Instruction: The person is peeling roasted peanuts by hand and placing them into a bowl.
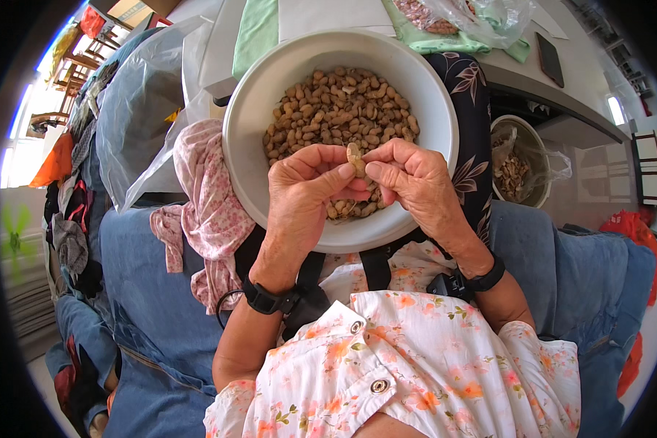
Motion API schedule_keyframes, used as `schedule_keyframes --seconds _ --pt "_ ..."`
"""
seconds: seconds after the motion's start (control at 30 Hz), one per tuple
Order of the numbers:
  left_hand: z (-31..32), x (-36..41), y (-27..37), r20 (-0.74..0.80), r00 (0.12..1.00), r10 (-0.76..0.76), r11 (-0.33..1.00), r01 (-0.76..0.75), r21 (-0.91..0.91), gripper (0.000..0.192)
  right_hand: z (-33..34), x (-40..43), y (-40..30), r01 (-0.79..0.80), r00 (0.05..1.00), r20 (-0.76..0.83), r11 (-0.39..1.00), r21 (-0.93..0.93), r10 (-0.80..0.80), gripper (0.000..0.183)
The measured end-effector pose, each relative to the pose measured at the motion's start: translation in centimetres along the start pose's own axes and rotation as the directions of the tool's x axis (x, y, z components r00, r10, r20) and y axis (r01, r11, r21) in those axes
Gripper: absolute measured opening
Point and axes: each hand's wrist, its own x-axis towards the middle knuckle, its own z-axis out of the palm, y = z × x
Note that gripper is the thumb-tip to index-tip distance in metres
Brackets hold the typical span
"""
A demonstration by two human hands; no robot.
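Note:
Between the fingertips of both hands is one unshelled peanut point(354, 155), held upright above a large white plastic basin point(246, 126). My left hand point(310, 189) pinches its left side with thumb and index finger. On the other side, my right hand point(414, 180) grips it the same way, the two thumbs close together. The basin rests on my lap and holds a heap of brown unshelled peanuts point(339, 109). My hands cover the near part of the heap, and a few peanuts show below them. Whether the shell is cracked, I cannot tell.
A clear plastic bag point(137, 120) stands open at left, beside a pink floral cloth point(211, 191). Right of my knee, a lined bin point(545, 191) contains peanut shells point(512, 174). On the table ahead lie a bag of reddish shelled peanuts point(427, 19), green cloth point(256, 33) and a phone point(549, 59).

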Motion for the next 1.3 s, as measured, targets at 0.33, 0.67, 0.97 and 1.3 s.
schedule_keyframes --seconds 0.33,0.67,0.97,1.3 --pt "0.0 -0.1 -0.2 0.003 0.997 0.074 0.972 -0.072 0.224 0.016 0.2 0.0 0.4 0.080 0.995 -0.045 0.986 -0.148 -0.087 0.009" --pt "0.3 -0.2 0.0 0.004 0.997 0.083 0.969 -0.081 0.233 0.017 0.0 0.3 0.6 0.058 0.998 -0.035 0.997 -0.054 -0.060 0.010" --pt "0.2 0.0 0.0 -0.025 0.996 0.080 0.947 -0.068 0.313 0.015 0.0 0.4 1.0 0.026 1.000 -0.014 0.998 -0.057 -0.027 0.011" --pt "0.3 -0.2 0.4 -0.032 0.997 0.070 0.913 -0.051 0.405 0.012 0.0 0.2 0.9 0.025 0.999 0.024 0.989 -0.143 -0.022 0.013"
